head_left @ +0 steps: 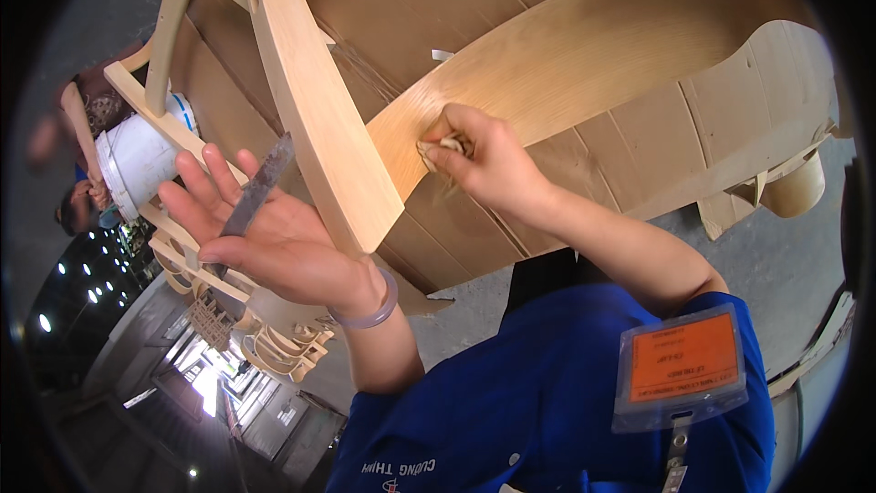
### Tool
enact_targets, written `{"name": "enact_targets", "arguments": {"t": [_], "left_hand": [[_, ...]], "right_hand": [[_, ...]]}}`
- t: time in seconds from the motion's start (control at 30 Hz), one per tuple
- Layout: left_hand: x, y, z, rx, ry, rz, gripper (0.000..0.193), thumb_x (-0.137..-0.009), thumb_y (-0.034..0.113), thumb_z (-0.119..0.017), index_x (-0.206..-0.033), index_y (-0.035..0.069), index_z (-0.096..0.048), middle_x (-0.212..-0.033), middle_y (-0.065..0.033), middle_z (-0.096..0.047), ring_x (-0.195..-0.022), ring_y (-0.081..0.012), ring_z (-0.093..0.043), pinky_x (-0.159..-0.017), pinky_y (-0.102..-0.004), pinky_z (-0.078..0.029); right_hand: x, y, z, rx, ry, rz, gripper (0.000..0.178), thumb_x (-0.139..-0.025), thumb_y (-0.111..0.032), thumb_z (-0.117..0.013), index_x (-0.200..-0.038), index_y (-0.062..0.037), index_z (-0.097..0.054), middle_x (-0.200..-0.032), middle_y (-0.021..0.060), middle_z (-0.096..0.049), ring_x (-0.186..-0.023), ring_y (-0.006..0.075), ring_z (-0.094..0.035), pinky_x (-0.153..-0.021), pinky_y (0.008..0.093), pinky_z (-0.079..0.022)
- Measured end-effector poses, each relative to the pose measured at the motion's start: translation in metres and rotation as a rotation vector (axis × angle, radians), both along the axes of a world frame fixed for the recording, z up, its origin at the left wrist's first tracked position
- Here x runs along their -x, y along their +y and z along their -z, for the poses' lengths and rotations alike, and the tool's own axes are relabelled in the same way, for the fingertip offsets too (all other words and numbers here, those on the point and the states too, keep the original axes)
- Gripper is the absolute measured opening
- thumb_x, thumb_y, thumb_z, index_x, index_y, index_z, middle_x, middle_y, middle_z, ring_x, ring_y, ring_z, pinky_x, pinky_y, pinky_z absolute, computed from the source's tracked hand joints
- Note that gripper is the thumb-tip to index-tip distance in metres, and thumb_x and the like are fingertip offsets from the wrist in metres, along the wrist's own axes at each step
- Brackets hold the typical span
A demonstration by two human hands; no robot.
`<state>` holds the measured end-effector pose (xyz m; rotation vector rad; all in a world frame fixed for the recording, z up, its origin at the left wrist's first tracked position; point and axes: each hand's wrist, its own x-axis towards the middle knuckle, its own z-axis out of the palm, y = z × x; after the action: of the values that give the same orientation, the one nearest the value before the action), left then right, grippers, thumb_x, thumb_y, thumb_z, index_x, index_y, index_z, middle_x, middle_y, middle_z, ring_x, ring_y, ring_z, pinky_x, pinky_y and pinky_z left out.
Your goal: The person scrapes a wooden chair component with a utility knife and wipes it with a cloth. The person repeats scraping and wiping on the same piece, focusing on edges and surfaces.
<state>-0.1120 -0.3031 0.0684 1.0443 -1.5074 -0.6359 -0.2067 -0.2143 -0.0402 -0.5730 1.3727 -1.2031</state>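
Note:
My left hand [283,242] is turned palm up with its fingers stretched out. A narrow, flat metal blade [260,184], worn and dark, lies across that palm, held in by the thumb. Bunched in the fingertips of my right hand [493,162] is a crumpled, pale cloth [447,148]. The cloth touches the near end of a long, curved wooden panel [566,64] with light grain. Beside my left hand, a pale wooden beam [315,110] crosses this end of the panel.
Brown cardboard [657,132] covers the surface under the panel. To the left, a person [91,128] is by a white bucket [137,160]. More curved wooden frames [287,347] stand at lower left. A rounded wooden piece [794,184] is at the right.

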Motion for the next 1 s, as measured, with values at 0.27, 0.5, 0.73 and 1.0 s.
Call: {"name": "enact_targets", "arguments": {"t": [0.27,0.5,0.73,1.0], "left_hand": [[-0.001,0.0,0.0,0.017,-0.042,0.057,0.076,-0.115,0.058,-0.031,-0.167,0.002,-0.023,-0.164,-0.0214,-0.041,-0.151,-0.0345,-0.044,-0.121,-0.0506,-0.044],[0.004,0.0,0.0,0.019,-0.015,0.039,0.078,-0.115,0.06,-0.025,-0.168,0.002,-0.023,-0.167,-0.0191,-0.039,-0.154,-0.0322,-0.041,-0.125,-0.0479,-0.037],[0.005,0.0,-0.002,-0.006,0.023,0.05,0.077,-0.115,0.059,-0.023,-0.167,0.002,-0.025,-0.166,-0.0183,-0.041,-0.153,-0.031,-0.042,-0.126,-0.0481,-0.037],[0.007,0.001,-0.001,0.012,-0.041,0.044,0.077,-0.115,0.059,-0.024,-0.168,0.002,-0.024,-0.167,-0.0189,-0.038,-0.155,-0.0321,-0.039,-0.126,-0.0491,-0.036]], "right_hand": [[-0.023,-0.029,0.015,0.484,0.262,0.25,0.012,-0.098,0.0,-0.069,-0.109,-0.0013,-0.064,-0.105,0.0141,-0.063,-0.095,0.0293,-0.067,-0.083,0.0383,-0.055],[-0.025,-0.012,0.024,0.464,0.257,0.247,0.017,-0.093,0.003,-0.069,-0.108,-0.0013,-0.063,-0.102,0.0163,-0.06,-0.088,0.0346,-0.066,-0.075,0.0419,-0.055],[-0.027,-0.016,0.017,0.47,0.089,0.196,0.018,-0.094,0.002,-0.07,-0.111,-0.0022,-0.065,-0.103,0.017,-0.064,-0.092,0.0337,-0.067,-0.079,0.0395,-0.056],[-0.021,-0.037,0.017,0.493,0.084,0.2,0.012,-0.097,0.0,-0.069,-0.107,-0.002,-0.065,-0.101,0.0147,-0.063,-0.094,0.033,-0.065,-0.084,0.04,-0.054]]}}
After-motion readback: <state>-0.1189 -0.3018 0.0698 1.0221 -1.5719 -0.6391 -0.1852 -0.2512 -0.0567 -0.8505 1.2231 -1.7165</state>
